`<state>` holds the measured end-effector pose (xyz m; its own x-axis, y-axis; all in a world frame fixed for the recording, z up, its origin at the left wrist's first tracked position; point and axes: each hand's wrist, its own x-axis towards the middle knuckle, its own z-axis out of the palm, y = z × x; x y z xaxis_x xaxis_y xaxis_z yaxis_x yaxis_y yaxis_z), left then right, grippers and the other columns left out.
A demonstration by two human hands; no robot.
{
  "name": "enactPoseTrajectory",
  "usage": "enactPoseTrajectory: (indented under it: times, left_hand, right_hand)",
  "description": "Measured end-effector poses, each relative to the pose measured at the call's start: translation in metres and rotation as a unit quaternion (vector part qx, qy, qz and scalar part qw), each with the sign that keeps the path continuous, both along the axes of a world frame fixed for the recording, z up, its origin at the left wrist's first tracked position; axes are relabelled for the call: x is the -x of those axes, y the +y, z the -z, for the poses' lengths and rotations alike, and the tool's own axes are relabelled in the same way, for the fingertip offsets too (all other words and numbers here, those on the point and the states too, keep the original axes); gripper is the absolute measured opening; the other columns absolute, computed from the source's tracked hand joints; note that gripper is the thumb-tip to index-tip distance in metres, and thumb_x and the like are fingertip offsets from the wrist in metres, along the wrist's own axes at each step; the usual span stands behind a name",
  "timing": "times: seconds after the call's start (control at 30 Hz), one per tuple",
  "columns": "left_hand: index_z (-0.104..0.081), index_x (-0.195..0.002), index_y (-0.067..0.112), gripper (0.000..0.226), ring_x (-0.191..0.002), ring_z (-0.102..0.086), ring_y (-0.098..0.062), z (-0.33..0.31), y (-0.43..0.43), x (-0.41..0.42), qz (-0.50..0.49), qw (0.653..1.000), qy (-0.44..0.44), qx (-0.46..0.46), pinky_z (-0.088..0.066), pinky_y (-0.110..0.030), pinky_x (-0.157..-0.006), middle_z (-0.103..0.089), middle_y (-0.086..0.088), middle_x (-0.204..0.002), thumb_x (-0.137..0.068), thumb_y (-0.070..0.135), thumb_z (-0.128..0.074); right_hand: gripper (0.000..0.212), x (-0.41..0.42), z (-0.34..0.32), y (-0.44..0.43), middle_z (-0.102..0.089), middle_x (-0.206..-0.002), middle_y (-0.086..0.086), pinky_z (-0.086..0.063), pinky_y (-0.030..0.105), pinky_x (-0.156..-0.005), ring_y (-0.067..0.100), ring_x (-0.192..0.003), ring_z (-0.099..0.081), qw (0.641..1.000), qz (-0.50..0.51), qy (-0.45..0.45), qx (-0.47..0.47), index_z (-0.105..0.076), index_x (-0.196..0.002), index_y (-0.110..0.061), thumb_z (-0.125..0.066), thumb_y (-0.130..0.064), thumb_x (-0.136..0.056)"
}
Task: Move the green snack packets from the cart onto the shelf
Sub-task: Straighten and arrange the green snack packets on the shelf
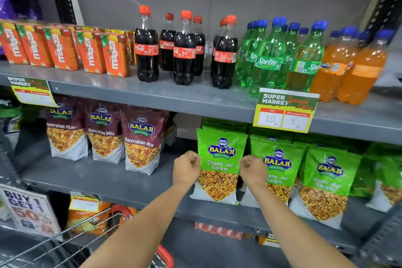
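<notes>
My left hand (186,167) and right hand (252,169) pinch the side edges of an upright green snack packet (219,165), lettered "Chana Jor Garam", standing on the grey shelf (108,183) leftmost among matching packets (324,183); wire cart (71,237) lower left.

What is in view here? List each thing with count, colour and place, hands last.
Maaza cartons: at least five in front, orange, top shelf left.
Cola bottles: about six, dark with red caps, top shelf centre.
Sprite bottles: several, green with blue caps, top shelf right of centre.
Orange soda bottles: several, top shelf far right.
Price card: one, yellow and green, top shelf edge.
Navratan Mix packets: three in front, maroon, middle shelf left.
Green snack packets: several, middle shelf right.
Cart: one, wire, bottom left.
Left hand, right hand: pinching the leftmost green packet's sides.
</notes>
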<state>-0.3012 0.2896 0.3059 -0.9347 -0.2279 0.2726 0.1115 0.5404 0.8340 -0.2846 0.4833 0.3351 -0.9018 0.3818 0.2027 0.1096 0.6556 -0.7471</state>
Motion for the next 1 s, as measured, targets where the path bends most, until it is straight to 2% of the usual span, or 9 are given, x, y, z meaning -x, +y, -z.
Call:
enactPoseTrajectory:
  times: [0.1,0.17,0.23,0.27,0.37,0.5,0.63,0.73,1.0]
  left_hand:
    - [-0.055,-0.074,0.022,0.016,-0.065,-0.062,-0.007,0.012,0.003,-0.004,0.033,0.999,-0.006,-0.009,-0.054,-0.025,-0.071,-0.060,0.013,-0.065,-0.083,0.026,-0.068]
    - [-0.052,-0.082,0.021,0.029,-0.066,-0.056,-0.002,0.025,-0.004,-0.009,0.094,0.994,-0.053,-0.015,-0.046,-0.007,-0.061,-0.060,0.013,-0.072,-0.075,0.036,-0.076]
    - [-0.050,-0.092,0.020,0.047,-0.076,-0.057,-0.006,0.043,-0.012,-0.018,0.168,0.975,-0.137,0.047,-0.043,-0.010,-0.061,-0.062,0.011,-0.083,-0.068,0.047,-0.079]
    - [-0.051,-0.099,0.019,0.054,-0.084,-0.060,-0.010,0.052,-0.013,-0.021,0.191,0.964,-0.164,0.082,-0.047,-0.017,-0.068,-0.065,0.007,-0.093,-0.065,0.048,-0.080]
    - [-0.052,-0.116,0.014,0.070,-0.103,-0.062,-0.020,0.068,-0.014,-0.022,0.181,0.960,-0.179,0.115,-0.048,-0.026,-0.084,-0.067,-0.003,-0.113,-0.061,0.047,-0.083]
    - [-0.057,-0.106,0.016,0.065,-0.097,-0.062,-0.017,0.064,-0.012,-0.023,0.175,0.965,-0.170,0.099,-0.043,-0.022,-0.076,-0.068,-0.002,-0.109,-0.057,0.049,-0.084]
    - [-0.059,-0.101,0.017,0.058,-0.084,-0.060,-0.010,0.064,-0.013,-0.027,0.170,0.970,-0.163,0.062,-0.044,-0.018,-0.070,-0.069,0.001,-0.100,-0.056,0.041,-0.086]
    - [-0.057,-0.092,0.022,0.049,-0.077,-0.059,-0.008,0.064,-0.014,-0.027,0.168,0.972,-0.158,0.048,-0.041,-0.010,-0.062,-0.066,0.006,-0.088,-0.056,0.037,-0.087]
    - [-0.059,-0.102,0.015,0.056,-0.095,-0.068,-0.017,0.063,-0.014,-0.026,0.176,0.970,-0.168,0.030,-0.055,-0.035,-0.088,-0.072,-0.002,-0.103,-0.057,0.029,-0.088]
  right_hand:
    - [0.017,-0.007,0.007,0.007,-0.067,-0.072,0.011,-0.053,0.029,-0.083,0.022,-0.073,-0.062,1.000,-0.022,-0.018,-0.006,-0.066,-0.072,-0.012,-0.060,-0.011,-0.088]
    - [0.013,-0.010,0.007,0.009,-0.070,-0.077,0.011,-0.054,0.032,-0.082,0.023,-0.073,-0.063,1.000,-0.023,-0.010,-0.016,-0.067,-0.077,-0.009,-0.061,-0.013,-0.088]
    - [0.014,-0.008,-0.001,0.011,-0.072,-0.089,0.015,-0.051,0.032,-0.076,0.029,-0.082,-0.067,0.999,-0.009,0.019,-0.050,-0.066,-0.091,-0.005,-0.062,-0.018,-0.087]
    - [0.019,-0.006,-0.009,0.013,-0.071,-0.094,0.015,-0.050,0.032,-0.073,0.030,-0.086,-0.066,0.997,-0.005,0.038,-0.072,-0.064,-0.097,-0.006,-0.062,-0.021,-0.087]
    - [0.025,0.007,-0.041,0.009,-0.066,-0.101,0.012,-0.045,0.028,-0.067,0.029,-0.090,-0.064,0.982,-0.023,0.088,-0.164,-0.062,-0.099,-0.011,-0.058,-0.033,-0.088]
    - [0.034,0.027,-0.070,-0.021,-0.069,-0.112,0.008,-0.051,0.035,-0.085,0.030,-0.101,-0.063,0.969,-0.110,0.062,-0.214,-0.063,-0.110,-0.019,-0.050,-0.043,-0.091]
    - [0.044,0.047,-0.074,-0.052,-0.061,-0.129,0.006,-0.041,0.041,-0.098,0.029,-0.117,-0.056,0.945,-0.165,-0.023,-0.283,-0.054,-0.125,-0.026,-0.045,-0.051,-0.090]
    - [0.050,0.059,-0.074,-0.062,-0.052,-0.139,0.003,-0.029,0.050,-0.109,0.027,-0.128,-0.047,0.946,-0.172,-0.083,-0.262,-0.049,-0.129,-0.027,-0.045,-0.056,-0.088]
    - [0.036,0.069,-0.067,-0.077,-0.058,-0.133,0.001,-0.020,0.055,-0.113,0.026,-0.124,-0.049,0.956,-0.180,-0.078,-0.218,-0.061,-0.115,-0.026,-0.053,-0.048,-0.088]
